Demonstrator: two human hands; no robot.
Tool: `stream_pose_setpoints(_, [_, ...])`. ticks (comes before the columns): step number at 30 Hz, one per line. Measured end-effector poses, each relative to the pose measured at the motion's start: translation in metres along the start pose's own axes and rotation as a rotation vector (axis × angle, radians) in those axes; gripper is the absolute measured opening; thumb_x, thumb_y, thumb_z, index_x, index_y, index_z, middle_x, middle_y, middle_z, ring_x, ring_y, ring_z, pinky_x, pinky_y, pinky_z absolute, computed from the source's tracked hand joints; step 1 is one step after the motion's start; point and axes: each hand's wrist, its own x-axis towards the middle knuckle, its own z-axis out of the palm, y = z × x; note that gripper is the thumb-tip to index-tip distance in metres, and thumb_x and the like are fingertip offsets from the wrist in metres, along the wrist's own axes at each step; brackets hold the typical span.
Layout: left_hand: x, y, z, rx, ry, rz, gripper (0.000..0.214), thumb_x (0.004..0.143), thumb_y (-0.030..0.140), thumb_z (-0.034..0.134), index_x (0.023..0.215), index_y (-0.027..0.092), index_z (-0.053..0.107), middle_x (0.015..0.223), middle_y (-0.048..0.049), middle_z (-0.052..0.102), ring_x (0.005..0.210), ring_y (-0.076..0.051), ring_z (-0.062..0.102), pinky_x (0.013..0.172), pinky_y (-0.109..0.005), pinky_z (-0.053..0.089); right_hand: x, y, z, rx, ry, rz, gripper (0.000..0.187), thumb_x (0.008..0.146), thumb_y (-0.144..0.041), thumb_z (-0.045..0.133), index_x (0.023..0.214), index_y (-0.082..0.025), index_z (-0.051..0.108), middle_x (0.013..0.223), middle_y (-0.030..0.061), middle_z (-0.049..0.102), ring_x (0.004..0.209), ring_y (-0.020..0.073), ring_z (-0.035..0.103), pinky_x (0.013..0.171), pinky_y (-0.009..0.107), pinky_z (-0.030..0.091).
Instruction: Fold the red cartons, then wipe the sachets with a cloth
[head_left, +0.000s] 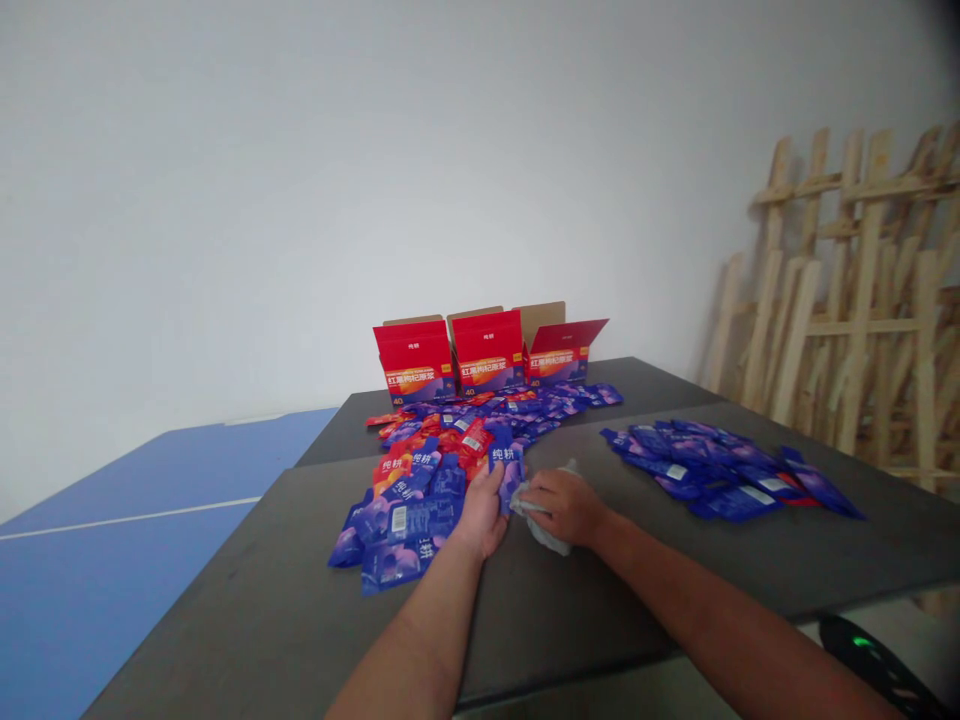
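Upright in my left hand (484, 512) is a blue-purple sachet (508, 468) with white lettering, the fingers closed along its left side. My right hand (559, 503) is bunched around a pale grey cloth (553, 542), which meets the sachet's lower right edge. Left of and beyond my left hand spreads a mixed pile of blue sachets (420, 518) and red-orange sachets (394, 465). A separate heap of mostly blue sachets (694, 462) lies to the right, a bit of red showing among them.
Three red boxes (487, 370) with raised flaps stand in a row at the back of the dark table (259, 570). A blue table with a white line (150, 515) adjoins on the left. Wooden frames (862, 290) lean against the wall at right.
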Motion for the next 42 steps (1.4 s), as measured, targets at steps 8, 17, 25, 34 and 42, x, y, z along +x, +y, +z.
stream_pose_setpoints(8, [-0.004, -0.007, 0.002, 0.133, -0.11, -0.082, 0.032, 0.075, 0.039, 0.074, 0.093, 0.015, 0.064, 0.078, -0.004, 0.064, 0.066, -0.013, 0.059, 0.066, -0.025, 0.049, 0.0, 0.01, -0.006, -0.044, 0.08, 0.318, 0.024, 0.093, -0.031, 0.047, 0.096, -0.019, 0.068, 0.084, 0.0094, 0.063, 0.08, 0.0209, 0.059, 0.073, 0.035, 0.048])
stream_pose_setpoints(17, [-0.009, -0.006, -0.001, 0.286, -0.176, -0.216, 0.03, 0.078, 0.035, 0.07, 0.098, 0.013, 0.065, 0.087, -0.0097, 0.065, 0.073, -0.018, 0.064, 0.066, -0.029, 0.051, -0.004, 0.028, -0.01, -0.06, 0.156, 0.583, 0.024, 0.093, -0.033, 0.047, 0.093, -0.02, 0.067, 0.087, 0.008, 0.062, 0.081, 0.0207, 0.06, 0.074, 0.034, 0.049])
stream_pose_setpoints(25, [-0.005, 0.006, -0.003, -0.035, 0.028, -0.284, 0.033, 0.086, 0.035, 0.061, 0.113, 0.017, 0.061, 0.098, -0.007, 0.068, 0.083, -0.018, 0.067, 0.072, -0.033, 0.054, -0.004, 0.024, -0.014, -0.045, 0.188, 0.485, 0.022, 0.092, -0.032, 0.049, 0.097, -0.019, 0.066, 0.088, 0.0077, 0.063, 0.082, 0.0212, 0.059, 0.073, 0.035, 0.049])
stream_pose_setpoints(34, [-0.008, 0.009, 0.001, -0.109, -0.103, -0.43, 0.059, 0.082, 0.066, 0.052, 0.103, 0.012, 0.065, 0.077, -0.0088, 0.068, 0.068, -0.02, 0.065, 0.058, -0.026, 0.046, 0.007, -0.022, -0.003, -0.051, -0.017, -0.143, 0.016, 0.087, -0.027, 0.056, 0.097, -0.021, 0.067, 0.086, 0.0059, 0.064, 0.082, 0.0195, 0.057, 0.074, 0.034, 0.045])
stream_pose_setpoints(42, [-0.012, -0.005, 0.004, 0.101, -0.079, -0.375, 0.042, 0.082, 0.058, 0.059, 0.089, 0.017, 0.062, 0.069, -0.0013, 0.064, 0.057, -0.014, 0.059, 0.05, -0.023, 0.039, 0.004, -0.001, -0.004, -0.031, 0.099, 0.294, 0.021, 0.092, -0.031, 0.049, 0.096, -0.02, 0.067, 0.084, 0.0086, 0.062, 0.079, 0.0204, 0.058, 0.072, 0.035, 0.047])
